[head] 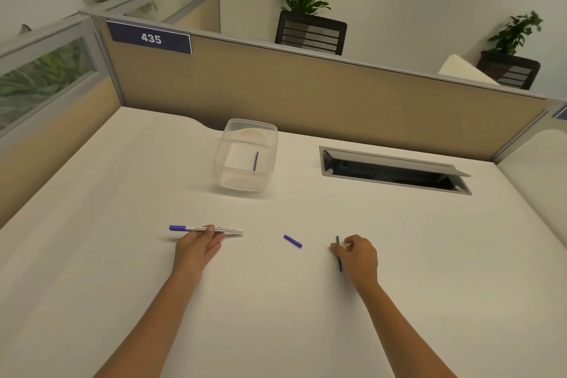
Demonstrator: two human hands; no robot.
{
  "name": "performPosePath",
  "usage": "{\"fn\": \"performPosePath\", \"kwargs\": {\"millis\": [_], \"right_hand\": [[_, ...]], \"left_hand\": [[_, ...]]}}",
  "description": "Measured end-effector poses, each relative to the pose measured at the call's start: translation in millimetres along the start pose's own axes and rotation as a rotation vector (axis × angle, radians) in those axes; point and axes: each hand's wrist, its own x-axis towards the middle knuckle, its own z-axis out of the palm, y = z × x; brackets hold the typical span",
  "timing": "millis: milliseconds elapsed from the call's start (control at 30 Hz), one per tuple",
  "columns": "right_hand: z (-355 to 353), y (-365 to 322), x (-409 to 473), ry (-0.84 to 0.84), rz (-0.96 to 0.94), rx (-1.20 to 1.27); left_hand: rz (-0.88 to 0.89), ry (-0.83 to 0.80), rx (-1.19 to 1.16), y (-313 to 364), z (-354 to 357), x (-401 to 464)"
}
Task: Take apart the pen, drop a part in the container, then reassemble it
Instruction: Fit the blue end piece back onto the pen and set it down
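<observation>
A white pen barrel (196,228) with a blue cap on its left end lies crosswise on the desk, and my left hand (198,247) has its fingers closed on its middle. A short blue end piece (293,241) lies loose on the desk between my hands. My right hand (357,256) pinches a thin dark blue rod (339,253), which points away from me and rests on or just above the desk. Farther back stands a clear plastic container (245,156) with another thin blue rod (256,161) inside it.
The white desk (122,193) is bounded by tan partition panels behind and to the left. An open cable hatch (395,170) is sunk into the desk at the back right. Potted plants and chairs stand beyond the partition.
</observation>
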Motion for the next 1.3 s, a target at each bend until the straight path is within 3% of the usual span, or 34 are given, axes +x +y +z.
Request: {"fn": "performPosePath", "kwargs": {"millis": [300, 367, 533, 700, 800, 1067, 1200, 1300], "right_hand": [[-10, -6, -35, -0.099, -0.089, -0.350], [-16, -14, -40, -0.094, -0.073, -0.228], [-29, -51, -69, -0.030, -0.012, 0.386], [-42, -101, -90, -0.129, 0.117, 0.972], [-51, -122, -101, -0.163, 0.167, 1.194], [-59, -144, -113, -0.193, 0.177, 1.356], [-59, -145, -113, -0.128, 0.117, 1.268], [-54, -143, -113, -0.014, -0.054, 1.134]], "left_hand": [[-0.023, -0.036, 0.029, 4, -4, -21], [-0.039, -0.048, 0.006, 4, -4, -25], [-0.081, -0.115, -0.177, 3, 13, -44], [-0.100, -0.211, -0.338, 17, 42, -78], [-0.097, -0.238, -0.377, 28, 54, -94], [-0.115, -0.297, -0.410, 42, 72, -116], [-0.113, -0.308, -0.413, 43, 75, -119], [-0.127, -0.295, -0.424, 42, 76, -119]]}}
